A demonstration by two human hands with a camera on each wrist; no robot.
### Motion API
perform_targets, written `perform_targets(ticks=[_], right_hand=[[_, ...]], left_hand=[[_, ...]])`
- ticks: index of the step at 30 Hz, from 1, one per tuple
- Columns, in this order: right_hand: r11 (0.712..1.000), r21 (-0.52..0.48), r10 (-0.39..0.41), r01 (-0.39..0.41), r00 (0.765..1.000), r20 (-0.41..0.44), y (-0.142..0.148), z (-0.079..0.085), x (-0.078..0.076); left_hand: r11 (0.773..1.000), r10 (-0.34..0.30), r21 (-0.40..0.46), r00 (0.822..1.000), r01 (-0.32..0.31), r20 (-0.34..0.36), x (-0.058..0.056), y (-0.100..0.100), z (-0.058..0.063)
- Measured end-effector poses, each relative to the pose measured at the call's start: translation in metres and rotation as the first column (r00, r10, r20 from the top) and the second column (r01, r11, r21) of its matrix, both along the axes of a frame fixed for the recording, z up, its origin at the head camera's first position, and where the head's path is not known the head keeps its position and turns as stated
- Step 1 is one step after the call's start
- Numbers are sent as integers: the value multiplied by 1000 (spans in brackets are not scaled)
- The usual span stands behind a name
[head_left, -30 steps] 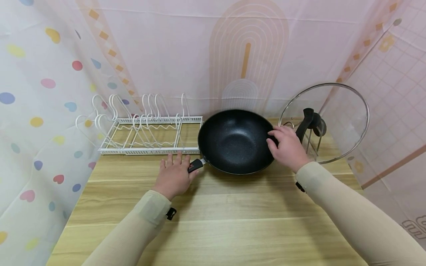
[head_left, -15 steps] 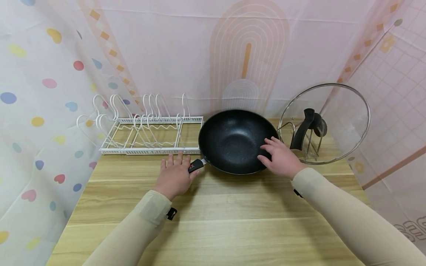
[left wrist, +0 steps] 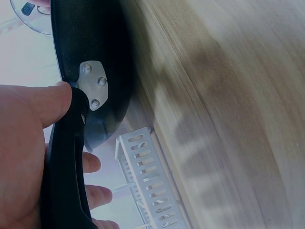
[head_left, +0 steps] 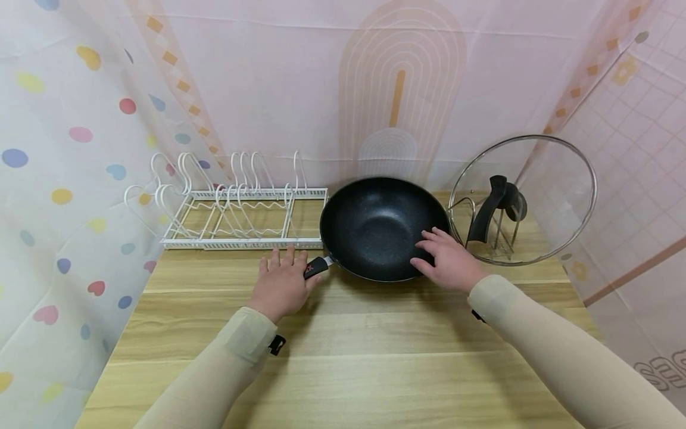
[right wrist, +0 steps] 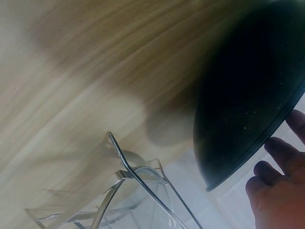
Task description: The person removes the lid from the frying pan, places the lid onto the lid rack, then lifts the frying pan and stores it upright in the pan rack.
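Right hand (head_left: 452, 262) shifting nearer the person, along the pan's right side

Its fingers are spreading over the near-right rim of the black pan (head_left: 380, 232), which is sitting on the table (head_left: 375, 369) beside the white rack (head_left: 246, 243). The pan's handle (head_left: 315, 268) is pointing near-left, its long axis running under the left hand (head_left: 281, 286), the closer one, whose straight fingers are splaying. Only the left wrist view is showing the riveted bracket (left wrist: 94, 86); whether the right fingertips are touching the rim is looking uncertain.
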State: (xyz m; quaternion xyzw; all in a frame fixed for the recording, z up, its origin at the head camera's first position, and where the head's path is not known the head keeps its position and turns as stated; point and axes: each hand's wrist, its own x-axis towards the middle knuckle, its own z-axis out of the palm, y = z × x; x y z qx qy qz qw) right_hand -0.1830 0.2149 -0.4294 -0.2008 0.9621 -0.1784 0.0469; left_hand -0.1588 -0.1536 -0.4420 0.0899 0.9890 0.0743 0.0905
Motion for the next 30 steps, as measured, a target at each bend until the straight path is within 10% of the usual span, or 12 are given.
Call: perform_targets(ticks=[30], right_hand=[[994,86,56,-62,996,74,4,-20,3]], left_hand=[[1000,-7,0,1000,7,-9,2,0,1]])
